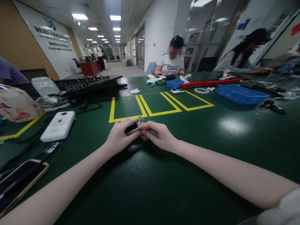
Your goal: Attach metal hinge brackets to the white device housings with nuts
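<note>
Green table (211, 150), yellow tape boxes (150, 107), bright hall, left hand (118, 136) and right hand (160, 135) gripping black part (131, 128)

Small black piece (131, 128), silver-tipped; slightly tilted; just above the green table (178, 193)

Left hand (119, 135): curled, fingers pinched closed.
Right hand (160, 136): fingertips pinched tight, touching the left's.
Forearms (70, 184): bare, both converging from the lower corners.

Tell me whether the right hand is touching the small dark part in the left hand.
Touching. In the head view, the right hand pinches the silver end of the small dark part, while the left hand grips its other end.
</note>
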{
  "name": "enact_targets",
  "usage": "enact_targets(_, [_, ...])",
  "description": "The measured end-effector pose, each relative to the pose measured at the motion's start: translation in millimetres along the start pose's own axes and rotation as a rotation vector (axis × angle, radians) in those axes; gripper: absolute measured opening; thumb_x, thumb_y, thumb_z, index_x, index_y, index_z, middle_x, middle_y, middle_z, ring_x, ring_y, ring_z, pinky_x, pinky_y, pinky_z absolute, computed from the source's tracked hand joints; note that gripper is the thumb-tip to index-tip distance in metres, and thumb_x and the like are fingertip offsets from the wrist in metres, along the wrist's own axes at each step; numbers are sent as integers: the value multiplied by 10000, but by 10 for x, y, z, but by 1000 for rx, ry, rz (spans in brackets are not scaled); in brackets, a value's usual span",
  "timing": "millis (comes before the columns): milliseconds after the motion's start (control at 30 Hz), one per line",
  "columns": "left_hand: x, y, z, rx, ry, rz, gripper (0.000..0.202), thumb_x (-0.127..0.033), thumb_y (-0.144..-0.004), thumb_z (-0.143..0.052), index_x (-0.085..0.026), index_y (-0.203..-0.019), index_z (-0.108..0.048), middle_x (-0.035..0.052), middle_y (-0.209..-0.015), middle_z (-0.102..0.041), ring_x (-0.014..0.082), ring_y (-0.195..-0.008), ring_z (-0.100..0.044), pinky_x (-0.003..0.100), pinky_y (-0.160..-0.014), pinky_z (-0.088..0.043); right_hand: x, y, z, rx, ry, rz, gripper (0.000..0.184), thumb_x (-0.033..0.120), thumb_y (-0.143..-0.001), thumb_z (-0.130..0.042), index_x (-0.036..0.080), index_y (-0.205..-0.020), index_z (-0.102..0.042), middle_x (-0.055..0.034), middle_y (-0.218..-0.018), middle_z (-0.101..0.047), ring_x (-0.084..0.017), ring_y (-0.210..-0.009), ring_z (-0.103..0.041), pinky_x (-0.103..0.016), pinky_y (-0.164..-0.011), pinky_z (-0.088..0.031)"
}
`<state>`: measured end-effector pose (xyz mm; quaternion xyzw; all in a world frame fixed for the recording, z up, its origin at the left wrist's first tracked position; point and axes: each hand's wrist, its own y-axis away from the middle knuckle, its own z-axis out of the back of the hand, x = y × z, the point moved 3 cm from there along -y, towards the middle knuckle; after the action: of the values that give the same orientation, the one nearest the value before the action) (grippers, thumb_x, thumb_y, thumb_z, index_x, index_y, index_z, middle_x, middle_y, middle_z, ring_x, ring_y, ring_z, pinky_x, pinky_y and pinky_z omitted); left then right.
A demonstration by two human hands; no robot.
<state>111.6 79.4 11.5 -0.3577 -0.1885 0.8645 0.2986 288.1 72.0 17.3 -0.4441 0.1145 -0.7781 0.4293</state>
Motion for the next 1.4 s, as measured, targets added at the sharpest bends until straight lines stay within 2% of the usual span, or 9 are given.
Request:
enact_targets(300, [-59, 3, 4, -8, -5, 6, 436, -271, -791, -659, -231, -1217, -580, 81, -1183, -648, 257, -1091, -599, 427, -912, -478, -5, 10, -5, -12, 111, 99, 163, 165, -912, -464, 169, -995, -604, -45, -867, -634, -138, -821, -603, -283, -748, -500])
enact_targets(633, [-98, 6, 26, -35, 13, 22, 447, -240, -783, -648, -220, -1225, -581, 77, -1150, -656, 241, -1056, -611, 415, -914, -482, -44, 12, -7, -9, 79, 108, 177, 166, -930, -461, 168, -1043, -597, -24, -827, -617, -111, -758, -584, -261, -718, -485])
enact_targets(900, [-41, 18, 28, 23, -11, -25, 537, -343, -773, -688, -224, -1274, -536, 99, -1227, -608, 263, -1117, -574, 434, -925, -462, -14, 0, -19, -29, 49, 59, 154, 170, -910, -491, 175, -999, -617, -22, -829, -627, -112, -747, -599, -270, -710, -505])
enact_targets(1033, [-30, 25, 24, -13, -6, -36, 555, -375, -753, -718, -238, -1263, -546, 98, -1194, -626, 265, -1089, -591, 437, -909, -465, -35, -2, -34, -26, -152, -58, 182, 197, -887, -529, 179, -1058, -590, -26, -877, -623, -114, -755, -626, -286, -719, -535])
enact_targets(1200, [-22, 56, 29, -55, -17, -58, 546, -375, -743, -737, -257, -1247, -563, 91, -1176, -638, 265, -1069, -602, 431, -893, -467, -150, -29, -67, 24, -552, -271, 518, 180, -804, -637, 190, -1284, -441, 36, -771, -591, -107, -697, -646, -284, -692, -556])
enact_targets(1400, [-7, 64, 20, -16, -30, -120, 485, -357, -777, -712, -266, -1231, -567, 82, -1152, -649, 261, -1055, -609, 435, -884, -460, -198, -28, -54, 57, -603, -307, 481, 186, -789, -656, 176, -1235, -475, 15, -807, -620, -120, -728, -651, -315, -726, -561])
